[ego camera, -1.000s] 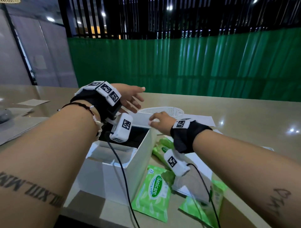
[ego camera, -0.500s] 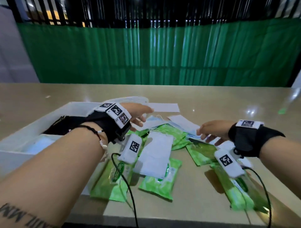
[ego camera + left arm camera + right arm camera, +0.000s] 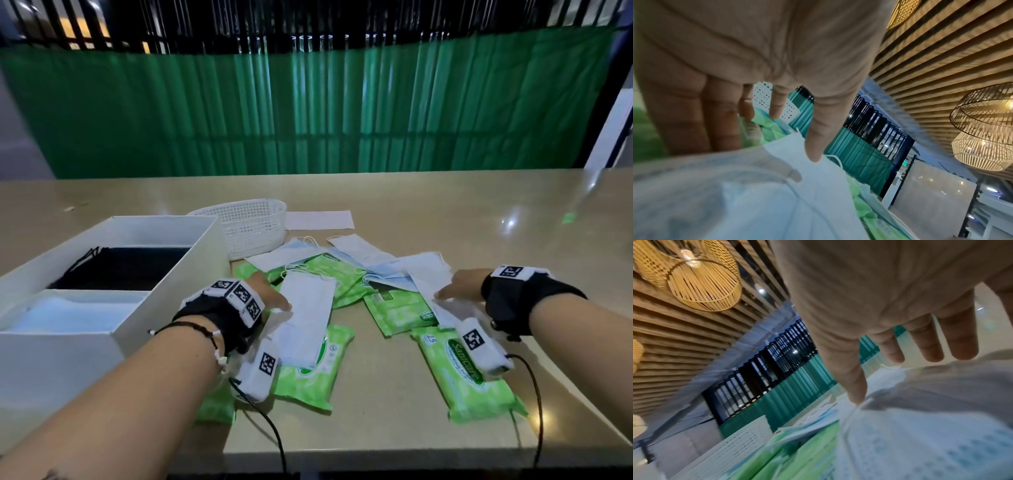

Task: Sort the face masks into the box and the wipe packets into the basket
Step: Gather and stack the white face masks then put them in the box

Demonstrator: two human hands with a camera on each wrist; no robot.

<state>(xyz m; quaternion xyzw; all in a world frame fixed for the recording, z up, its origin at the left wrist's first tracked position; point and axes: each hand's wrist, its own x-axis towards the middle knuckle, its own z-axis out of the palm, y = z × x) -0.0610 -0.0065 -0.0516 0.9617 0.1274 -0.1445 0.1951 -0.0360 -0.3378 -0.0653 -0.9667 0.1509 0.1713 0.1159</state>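
Note:
A pile of white and pale blue face masks and green wipe packets (image 3: 310, 373) lies in the middle of the table. My left hand (image 3: 270, 298) hovers flat over the left edge of a white face mask (image 3: 308, 315); its thumb (image 3: 813, 146) touches that mask (image 3: 818, 186), with the fingers straight. My right hand (image 3: 455, 291) lies spread on another white mask (image 3: 428, 274), its thumb (image 3: 853, 382) tip on the fabric (image 3: 920, 434). The white box (image 3: 205, 260) at the left holds black and pale blue masks. The white mesh basket (image 3: 250, 226) stands behind the pile.
A large wipe packet (image 3: 466, 373) lies near the front right under my right wrist. A white paper sheet (image 3: 318, 219) lies beside the basket. The table's front edge (image 3: 376, 462) runs just below the packets. A green curtain closes off the far side.
The view has swung from the box to the pile. Both hands have left the box and come down onto masks in the pile, the left to the left side, the right to the right side.

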